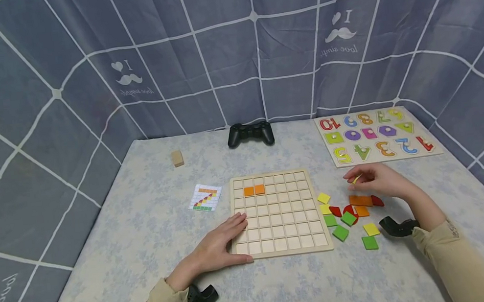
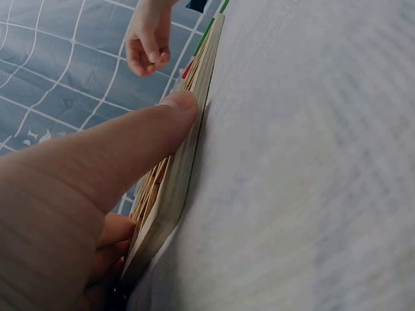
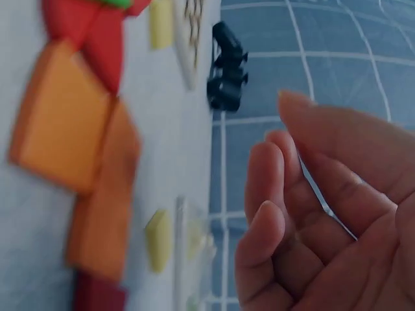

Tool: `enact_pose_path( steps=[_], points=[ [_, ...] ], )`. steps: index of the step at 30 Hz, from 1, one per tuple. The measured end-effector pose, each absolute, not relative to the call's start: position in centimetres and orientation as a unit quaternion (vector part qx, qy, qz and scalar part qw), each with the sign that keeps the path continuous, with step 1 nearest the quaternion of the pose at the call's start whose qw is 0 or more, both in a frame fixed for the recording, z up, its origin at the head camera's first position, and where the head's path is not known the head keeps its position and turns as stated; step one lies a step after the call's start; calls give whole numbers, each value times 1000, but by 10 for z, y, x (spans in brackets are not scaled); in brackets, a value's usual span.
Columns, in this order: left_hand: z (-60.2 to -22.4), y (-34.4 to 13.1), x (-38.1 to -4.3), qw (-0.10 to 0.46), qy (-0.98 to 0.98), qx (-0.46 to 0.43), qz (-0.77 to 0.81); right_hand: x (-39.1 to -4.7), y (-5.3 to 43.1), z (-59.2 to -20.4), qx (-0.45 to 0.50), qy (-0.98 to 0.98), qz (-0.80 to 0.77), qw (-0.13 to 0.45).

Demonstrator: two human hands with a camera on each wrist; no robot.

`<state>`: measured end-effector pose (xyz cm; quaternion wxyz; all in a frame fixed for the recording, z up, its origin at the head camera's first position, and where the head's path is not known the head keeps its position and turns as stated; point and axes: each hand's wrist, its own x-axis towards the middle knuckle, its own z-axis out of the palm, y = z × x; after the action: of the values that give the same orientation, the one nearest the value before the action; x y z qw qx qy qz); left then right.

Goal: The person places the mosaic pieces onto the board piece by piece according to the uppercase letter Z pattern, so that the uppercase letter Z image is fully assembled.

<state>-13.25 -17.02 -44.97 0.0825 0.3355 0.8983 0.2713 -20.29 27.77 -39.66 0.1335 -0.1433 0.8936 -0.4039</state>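
A wooden grid board (image 1: 282, 207) lies in the middle of the table, with two orange square tiles (image 1: 254, 190) side by side in its upper left cells. My left hand (image 1: 218, 244) rests at the board's near left corner, fingers extended over the left rim. Its thumb (image 2: 149, 133) lies against the front edge. Over the table to the right of the board, my right hand (image 1: 375, 179) hovers with fingers loosely bent. A yellow tile (image 3: 157, 240) lies on the table beyond those fingers; nothing shows between fingers and thumb in the right wrist view.
Right of the board lie several loose orange tiles (image 1: 360, 201), green tiles (image 1: 340, 232), yellow tiles (image 1: 371, 229) and red rounded pieces (image 1: 335, 211). A pattern card (image 1: 205, 197) and wooden block (image 1: 177, 158) lie left. Behind are a game controller (image 1: 250, 134) and number puzzle (image 1: 375, 136).
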Motion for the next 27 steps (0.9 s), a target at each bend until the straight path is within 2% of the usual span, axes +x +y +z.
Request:
enact_pose_path(
  steps=[10,27],
  points=[
    [-451,-170,-133,79,899,335,271,-206,294,-418,-148,890,-400,161],
    [-450,-170,-132,76,899,338,269,-207,291,-424,-146,893,-374,205]
  ],
)
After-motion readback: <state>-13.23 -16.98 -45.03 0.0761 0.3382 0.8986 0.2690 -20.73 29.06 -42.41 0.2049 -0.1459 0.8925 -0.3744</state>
